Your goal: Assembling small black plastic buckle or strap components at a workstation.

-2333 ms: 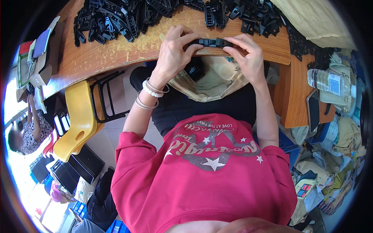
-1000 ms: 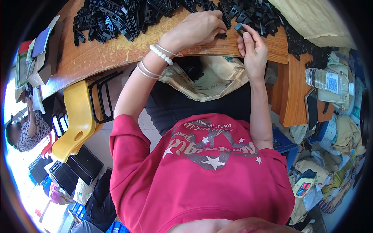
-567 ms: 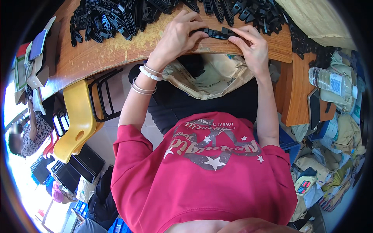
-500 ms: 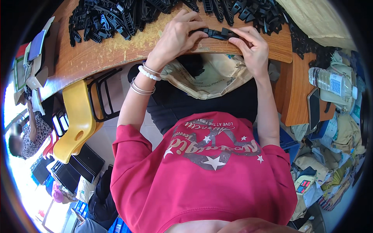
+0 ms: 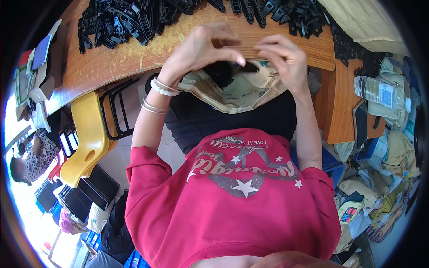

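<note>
My left hand (image 5: 212, 46) hangs over the near edge of the table, its fingers curved and apart, with nothing in it. Opposite it, my right hand (image 5: 284, 57) has its fingers loosely bent and holds nothing I can see. Below both hands a brown paper bag (image 5: 237, 102) gapes between my lap and the table edge. Inside it lie black plastic parts (image 5: 219, 73), partly in shadow. A dark, blurred black piece (image 5: 250, 67) shows at the bag's mouth, just under my fingertips.
Heaps of black plastic pieces (image 5: 125, 22) line the far side of the wooden table (image 5: 152, 56); another pile (image 5: 295, 15) lies right. A clear bottle (image 5: 377, 93) and a phone (image 5: 360, 125) are at the right. A yellow chair (image 5: 85, 134) stands left, with a person (image 5: 38, 156) beyond.
The joined black piece that both hands held above the table edge has left them. Both hands have opened, and a dark blur is now at the bag's mouth.
</note>
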The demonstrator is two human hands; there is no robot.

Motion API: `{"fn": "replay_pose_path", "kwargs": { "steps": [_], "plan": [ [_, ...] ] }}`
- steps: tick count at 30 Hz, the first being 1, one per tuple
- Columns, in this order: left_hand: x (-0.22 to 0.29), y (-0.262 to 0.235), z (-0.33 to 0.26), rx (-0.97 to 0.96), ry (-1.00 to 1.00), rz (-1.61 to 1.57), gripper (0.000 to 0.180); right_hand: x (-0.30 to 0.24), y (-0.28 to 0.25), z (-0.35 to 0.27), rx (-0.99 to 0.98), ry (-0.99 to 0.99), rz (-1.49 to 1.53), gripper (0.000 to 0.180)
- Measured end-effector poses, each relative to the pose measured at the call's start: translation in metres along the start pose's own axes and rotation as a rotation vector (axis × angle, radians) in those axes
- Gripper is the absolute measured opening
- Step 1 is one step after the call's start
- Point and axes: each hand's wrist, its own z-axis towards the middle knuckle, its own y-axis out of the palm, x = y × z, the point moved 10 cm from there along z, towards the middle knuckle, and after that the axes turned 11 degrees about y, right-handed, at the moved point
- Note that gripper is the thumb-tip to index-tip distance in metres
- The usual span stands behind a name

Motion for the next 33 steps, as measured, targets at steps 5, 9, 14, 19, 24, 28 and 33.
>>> {"fn": "replay_pose_path", "kwargs": {
  "steps": [5, 9, 14, 19, 24, 28, 33],
  "plan": [
    [0.019, -0.005, 0.038, 0.095, 0.05, 0.305, 0.018, 0.003, -0.062, 0.002, 0.674, -0.058, -0.601, 0.015],
    [0.028, 0.022, 0.036, 0.016, 0.302, 0.614, 0.019, -0.003, -0.05, 0.003, 0.691, -0.126, -0.797, 0.013],
    [0.042, 0.014, 0.006, 0.165, 0.278, 0.521, 0.014, 0.003, -0.045, -0.008, 0.583, -0.046, -0.513, 0.015],
    [0.003, 0.0, -0.011, 0.17, -0.162, 0.258, 0.023, 0.02, -0.044, 0.004, 0.452, 0.154, -0.077, 0.027],
    [0.013, -0.005, -0.016, 0.12, -0.093, 0.324, 0.028, 0.005, -0.043, -0.002, 0.387, -0.006, -0.273, 0.021],
    [0.016, 0.0, -0.013, 0.12, 0.014, 0.267, 0.021, 0.024, -0.039, -0.005, 0.236, 0.201, -0.026, 0.022],
    [0.013, 0.004, -0.008, 0.103, 0.019, 0.222, 0.021, 0.016, -0.014, -0.002, 0.031, 0.143, -0.015, 0.024]
  ]
}}
